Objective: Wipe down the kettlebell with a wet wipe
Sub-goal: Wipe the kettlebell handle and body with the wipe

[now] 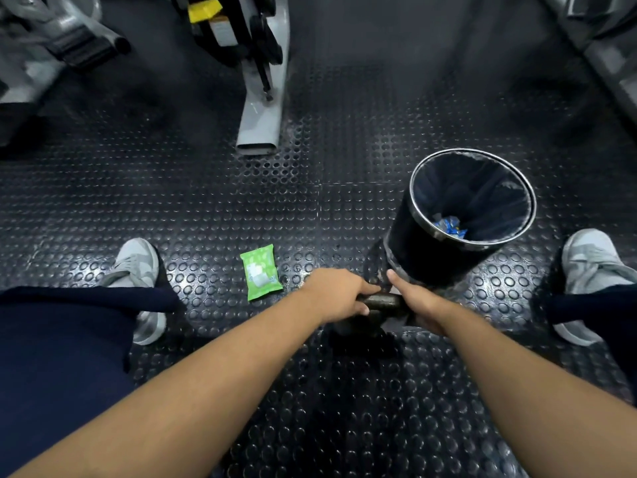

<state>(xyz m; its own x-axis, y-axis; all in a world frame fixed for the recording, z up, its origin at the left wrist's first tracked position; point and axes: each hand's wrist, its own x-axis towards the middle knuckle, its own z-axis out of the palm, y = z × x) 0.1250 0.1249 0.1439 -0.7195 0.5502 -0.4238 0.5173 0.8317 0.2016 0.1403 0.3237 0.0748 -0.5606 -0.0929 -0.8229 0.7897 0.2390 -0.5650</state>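
1. Studded rubber floor point(344, 408): the kettlebell point(382, 300) stands on it between your feet, just in front of the black bin point(413, 250) and close against its base. Whether the two touch cannot be told.
2. Kettlebell, judged: dark cast metal, so heavy, rigid and not fragile. The handle looks dull and slightly rough. Expect it to turn slippery once wet. Take hold at the handle bar and tilt the body rather than lift it.
3. Hands: your left hand point(339, 294) is curled over the left end of the handle, and your right hand point(415, 300) wraps the right end with the thumb raised. Both are holding, and no wipe shows in either.
4. Green wipe pack point(261, 272): flat on the floor just left of your left hand — soft and light, an easy one-hand pick.
5. Writing: the pack carries a white label, with print too small to read. No brand is legible on the kettlebell or the bin.
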